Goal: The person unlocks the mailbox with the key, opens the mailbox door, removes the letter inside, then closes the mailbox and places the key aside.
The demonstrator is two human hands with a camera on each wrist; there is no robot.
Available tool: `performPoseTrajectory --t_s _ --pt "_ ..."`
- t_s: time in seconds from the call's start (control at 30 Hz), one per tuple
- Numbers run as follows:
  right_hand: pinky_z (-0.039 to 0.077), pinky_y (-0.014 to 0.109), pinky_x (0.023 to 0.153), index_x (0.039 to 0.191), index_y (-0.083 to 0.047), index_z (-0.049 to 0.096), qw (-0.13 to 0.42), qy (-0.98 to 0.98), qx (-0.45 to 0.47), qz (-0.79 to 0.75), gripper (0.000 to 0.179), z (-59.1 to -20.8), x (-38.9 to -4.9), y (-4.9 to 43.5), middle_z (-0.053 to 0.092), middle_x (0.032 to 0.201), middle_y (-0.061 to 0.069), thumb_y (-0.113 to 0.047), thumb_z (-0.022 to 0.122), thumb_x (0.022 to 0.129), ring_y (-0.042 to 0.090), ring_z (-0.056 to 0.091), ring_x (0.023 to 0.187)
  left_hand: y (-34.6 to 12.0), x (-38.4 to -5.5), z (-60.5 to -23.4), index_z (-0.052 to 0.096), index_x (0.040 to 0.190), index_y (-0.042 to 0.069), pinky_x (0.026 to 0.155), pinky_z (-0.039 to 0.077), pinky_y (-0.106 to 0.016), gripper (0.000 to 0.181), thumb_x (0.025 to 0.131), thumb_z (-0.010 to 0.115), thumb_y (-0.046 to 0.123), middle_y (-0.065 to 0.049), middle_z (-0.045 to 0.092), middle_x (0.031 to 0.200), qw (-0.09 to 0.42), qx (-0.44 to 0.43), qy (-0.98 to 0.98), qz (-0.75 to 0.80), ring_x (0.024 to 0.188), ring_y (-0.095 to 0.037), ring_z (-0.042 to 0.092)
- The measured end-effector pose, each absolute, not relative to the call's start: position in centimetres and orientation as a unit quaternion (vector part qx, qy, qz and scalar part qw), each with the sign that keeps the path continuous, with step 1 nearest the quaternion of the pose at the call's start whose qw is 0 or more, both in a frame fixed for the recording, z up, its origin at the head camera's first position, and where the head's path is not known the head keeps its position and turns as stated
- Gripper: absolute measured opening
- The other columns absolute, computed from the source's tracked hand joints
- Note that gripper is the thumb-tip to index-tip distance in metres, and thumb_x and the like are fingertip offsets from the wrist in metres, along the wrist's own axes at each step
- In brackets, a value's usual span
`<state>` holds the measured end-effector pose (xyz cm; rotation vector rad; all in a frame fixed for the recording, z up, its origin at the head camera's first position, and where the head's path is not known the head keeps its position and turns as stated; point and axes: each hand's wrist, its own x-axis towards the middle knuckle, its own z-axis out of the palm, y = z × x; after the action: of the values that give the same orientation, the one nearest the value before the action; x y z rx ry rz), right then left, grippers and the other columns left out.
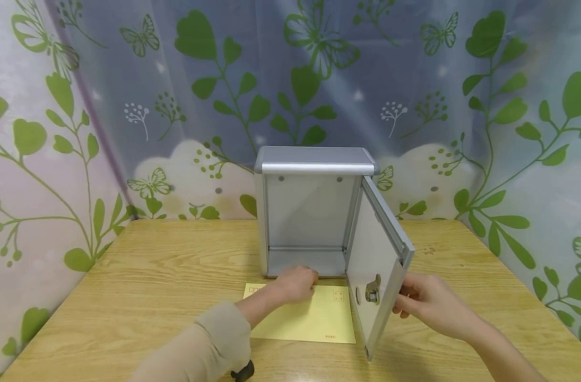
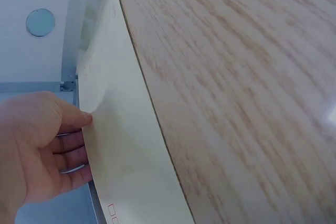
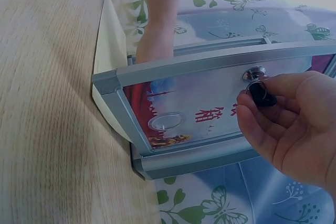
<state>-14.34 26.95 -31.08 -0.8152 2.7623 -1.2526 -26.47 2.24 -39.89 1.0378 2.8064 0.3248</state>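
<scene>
On my feed the yellow envelope [image 1: 304, 323] lay in front of the metal box [image 1: 316, 168], its far edge near the box's lower front lip. The left hand [image 1: 296, 285] pinched that edge between thumb and fingers; I judged that hold slight, so the paper could have bowed or slipped if its free end dragged, or buckled against the lip. The open door [image 1: 377, 244] worried me more: its bottom edge stood just beside the envelope's right end, and I could not tell whether they touched. Any inward swing might have caught that corner or knocked the left forearm. The right hand [image 1: 433, 303] held the black key [image 3: 258, 94] at the lock [image 3: 254, 73] on the door's outer face; an idle twist there could have turned the latch [image 1: 373, 292], and a tug could have shifted the door or slid the box across the table [image 1: 175, 276].
</scene>
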Motion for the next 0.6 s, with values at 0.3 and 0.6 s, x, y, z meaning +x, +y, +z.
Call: performPoseTrajectory --t_s 0.3,0.6 --pt "0.051 0.029 0.055 0.097 0.0 0.063 -0.003 0.877 -0.265 -0.401 0.01 -31.24 -14.35 26.98 0.064 0.075 0.001 -0.002 0.056 0.091 0.009 0.06 0.064 2.56 -26.49 -40.26 0.062 0.083 0.009 0.059 0.044 -0.023 0.009 0.082 0.056 0.001 -0.001 0.055 0.079 0.046 0.345 0.934 0.084 0.074 -0.013 0.052" --pt "0.051 0.029 0.055 0.097 0.0 0.063 0.002 0.875 -0.264 -0.406 0.01 -31.23 -14.32 26.95 0.063 0.076 -0.001 -0.002 0.055 0.091 0.01 0.06 0.065 2.72 -26.27 -40.4 0.063 0.085 0.009 0.059 0.045 -0.024 0.009 0.083 0.057 0.001 -0.001 0.055 0.079 0.036 0.343 0.936 0.073 0.075 -0.014 0.053"
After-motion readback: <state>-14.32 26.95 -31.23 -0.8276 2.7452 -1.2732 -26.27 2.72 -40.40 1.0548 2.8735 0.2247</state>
